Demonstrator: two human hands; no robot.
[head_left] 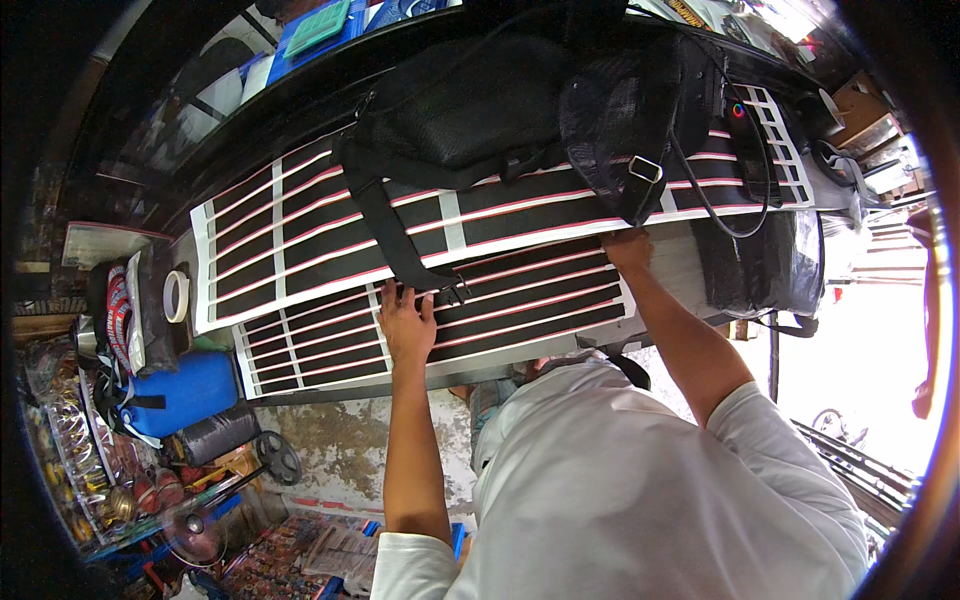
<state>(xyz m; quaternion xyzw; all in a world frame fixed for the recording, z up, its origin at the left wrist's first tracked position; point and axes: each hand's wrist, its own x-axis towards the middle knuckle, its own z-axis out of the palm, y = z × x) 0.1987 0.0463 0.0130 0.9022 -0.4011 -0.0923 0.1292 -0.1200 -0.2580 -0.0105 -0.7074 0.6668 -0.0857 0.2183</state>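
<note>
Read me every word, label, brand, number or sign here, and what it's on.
Wording isn't copied out here; this is where it stands.
Red looped item, left: white lettering, partly legible.
Dark item, upper right: yellowish lettering, small and tilted.
Upper striped sheet: none that I can make out.
Lower striped sheet: likewise none.

Head-worn fisheye view, facing down from close above the worktop (678, 272), left hand (406, 328) and right hand (628, 250) near mid-frame
</note>
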